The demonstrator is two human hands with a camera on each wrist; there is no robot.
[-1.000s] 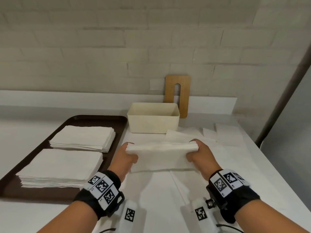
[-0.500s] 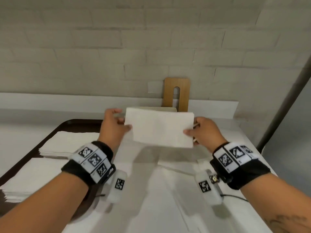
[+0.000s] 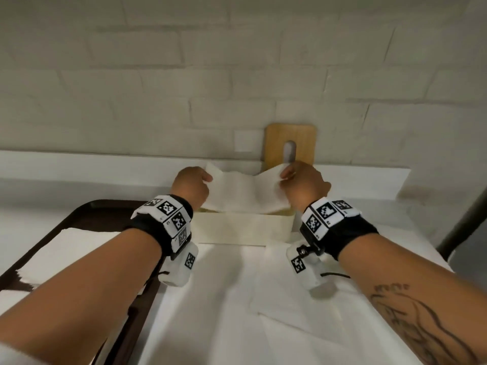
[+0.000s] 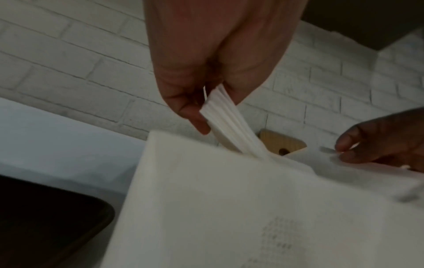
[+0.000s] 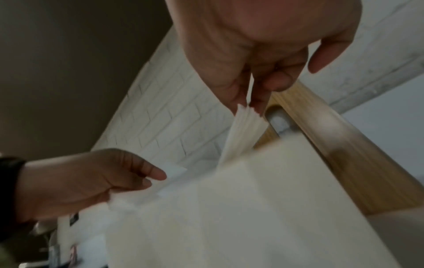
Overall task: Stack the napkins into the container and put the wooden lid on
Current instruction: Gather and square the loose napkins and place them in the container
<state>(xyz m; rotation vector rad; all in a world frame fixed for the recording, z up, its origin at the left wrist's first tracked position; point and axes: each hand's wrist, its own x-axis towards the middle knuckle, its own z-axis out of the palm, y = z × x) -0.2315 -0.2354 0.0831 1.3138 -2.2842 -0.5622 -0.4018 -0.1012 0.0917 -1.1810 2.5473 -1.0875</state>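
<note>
1. We take the cream rectangular plastic container (image 3: pixel 243 229) as our landmark. To its left lies a dark brown tray (image 3: pixel 79 219) bearing white napkin piles; we can count only one pile (image 3: pixel 66 248) now, partly hidden by our forearm.
2. A second ago our wad of folded white napkins (image 3: pixel 242 192) hung before the container; now it sags into the opening, so this batch is almost stacked.
3. Our left hand (image 3: pixel 191 187) pinches the wad's left end, our right hand (image 3: pixel 303 184) its right end, fingers clamped.
4. One slotted wooden lid (image 3: pixel 290 143) leans on the wall behind the container, not yet fitted.
5. Loose white sheets (image 3: pixel 284 299) lie before the container; their number is unclear.
</note>
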